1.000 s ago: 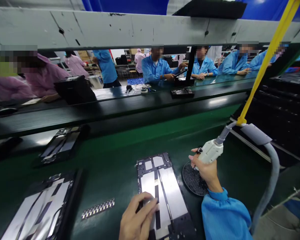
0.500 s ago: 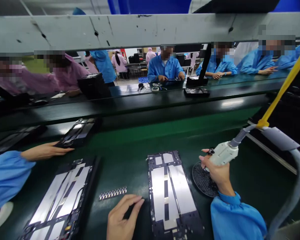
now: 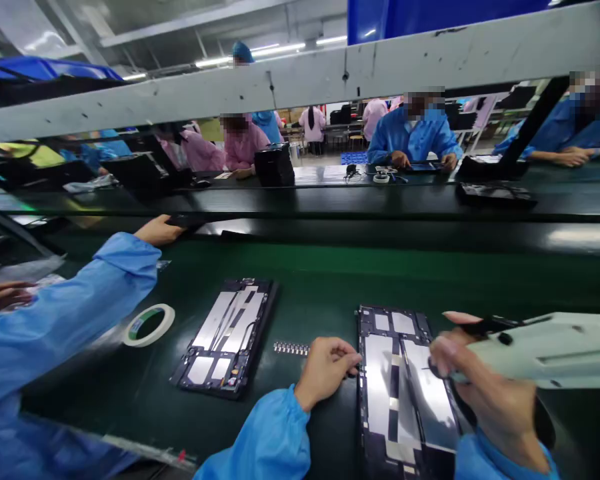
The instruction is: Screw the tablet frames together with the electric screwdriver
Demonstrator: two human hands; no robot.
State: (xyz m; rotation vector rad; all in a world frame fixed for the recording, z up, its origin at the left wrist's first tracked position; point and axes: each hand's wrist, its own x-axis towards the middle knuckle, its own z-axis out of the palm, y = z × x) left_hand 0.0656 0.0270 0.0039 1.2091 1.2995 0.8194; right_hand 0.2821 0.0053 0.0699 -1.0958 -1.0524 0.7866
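My left hand [image 3: 329, 370] is closed in a pinch at the left edge of an opened tablet [image 3: 380, 363], whose silver battery plates and black frame face up. Whatever is between its fingertips is too small to make out. My right hand [image 3: 500, 390] grips a pale pistol-shaped tool [image 3: 570, 350] over the tablet's right side, and its front end is blurred by motion. Left of my left hand lies a short row of small metallic parts [image 3: 291, 348]. A second opened tablet [image 3: 225, 337] rests farther left.
A roll of tape [image 3: 150, 325] lies on the green bench [image 3: 105, 393]. At left, a co-worker's hand [image 3: 159, 231] holds a dark object at the raised ledge [image 3: 330, 233]. A pale beam [image 3: 305, 70] crosses above. More people sit opposite.
The view has swung left. My left hand has come to the near tablet's edge. My right hand has brought the pistol-shaped tool over the tablet. The co-worker has moved a tablet toward the ledge.
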